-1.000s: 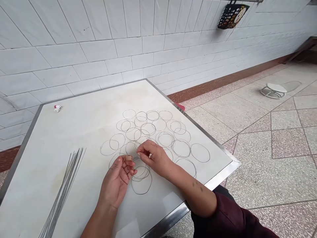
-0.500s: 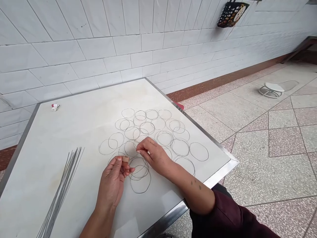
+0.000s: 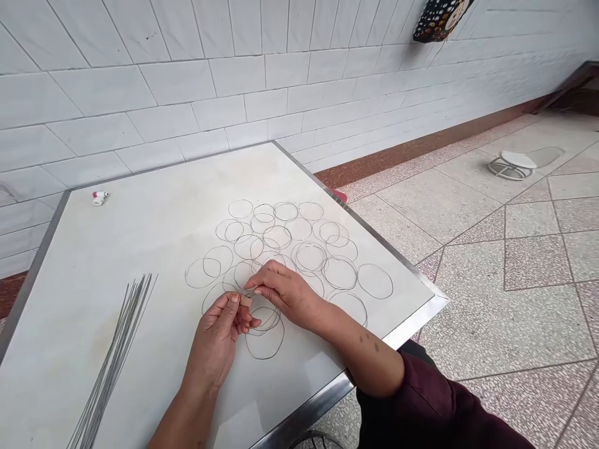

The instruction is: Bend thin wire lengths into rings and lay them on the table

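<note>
My left hand [image 3: 219,333] pinches a small tan piece [image 3: 246,300] between thumb and forefinger, above the near part of the white table. Just to its right, my right hand [image 3: 285,293] is closed in a pinch, its fingertips close to the tan piece; a thin wire seems to run between them, too fine to make out well. Several thin wire rings [image 3: 375,298] lie flat on the table around and beyond both hands, many overlapping. A bundle of straight wires [image 3: 112,368] lies to the left of my left hand.
The white table [image 3: 154,231] has a metal edge. Small white and red items [image 3: 100,197] sit at its far left corner. A tiled wall rises behind, with a dark patterned bag [image 3: 437,22] hanging on it. A low round stool [image 3: 512,165] stands on the floor at right.
My right hand's fingertips have moved left, closer to the tan piece. My left hand has shifted slightly right with the piece. The view has tilted a little.
</note>
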The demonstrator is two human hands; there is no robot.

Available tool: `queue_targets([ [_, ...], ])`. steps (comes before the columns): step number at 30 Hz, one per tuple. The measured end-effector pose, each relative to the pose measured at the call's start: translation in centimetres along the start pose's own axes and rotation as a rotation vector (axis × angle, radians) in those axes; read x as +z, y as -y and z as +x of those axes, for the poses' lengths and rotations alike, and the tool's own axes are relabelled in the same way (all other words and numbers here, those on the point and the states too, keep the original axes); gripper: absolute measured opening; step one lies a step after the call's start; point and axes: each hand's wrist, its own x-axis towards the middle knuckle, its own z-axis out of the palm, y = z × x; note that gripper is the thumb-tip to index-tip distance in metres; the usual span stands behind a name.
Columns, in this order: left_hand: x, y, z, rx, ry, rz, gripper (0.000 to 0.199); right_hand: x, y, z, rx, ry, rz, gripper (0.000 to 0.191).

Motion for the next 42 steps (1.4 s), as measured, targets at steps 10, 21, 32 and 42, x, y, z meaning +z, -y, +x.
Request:
queue_targets([
  [10,-0.1,0.1,0.1,-0.002,0.014,0.028,0.027,-0.1,0.2,0.1,-0.001,0.030,-0.040,0.015],
  [21,0.2,-0.1,-0.1,-0.040,0.035,0.052,0.028,-0.4,0.7,0.3,0.031,0.109,-0.019,0.007],
  [32,-0.3,-0.3,0.2,-0.032,0.117,0.013,0.020,-1.1,1.0,0.4,0.012,0.242,-0.042,0.006],
  [42,-0.8,-0.5,0.4,-0.187,0.179,-0.088,0.038,-1.8,0.7,0.4,-0.019,0.335,0.031,0.007],
])
